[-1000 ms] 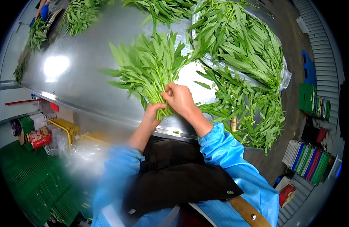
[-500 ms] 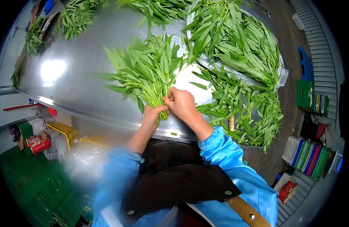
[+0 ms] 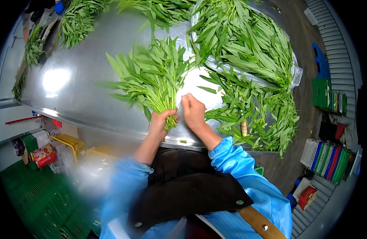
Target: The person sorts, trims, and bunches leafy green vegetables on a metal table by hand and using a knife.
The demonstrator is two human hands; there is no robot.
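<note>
My left hand (image 3: 163, 124) is wrapped round the lower stems of a bunch of water spinach (image 3: 149, 75), its long leaves fanning away from me over the metal table. Just right of those stems, my right hand (image 3: 194, 110) is apart from the bunch, with its fingers curled and pressed together. Whatever lies between those fingers, if anything, is hidden. Beyond that hand is a white board (image 3: 197, 85), partly covered by leaves. Loose water spinach (image 3: 267, 119) is heaped to the right, and a light wooden handle (image 3: 243, 128) sticks out among it.
A large pile of water spinach (image 3: 247, 44) rests on clear plastic at the far right of the metal table (image 3: 96, 75). More bunches (image 3: 78, 22) lie along the far side. Green crates (image 3: 28, 191) and a yellow stool (image 3: 70, 143) stand below the table's left edge.
My right hand has come away from the stems, moving slightly right. My left hand keeps its hold on the bunch, which has hardly moved.
</note>
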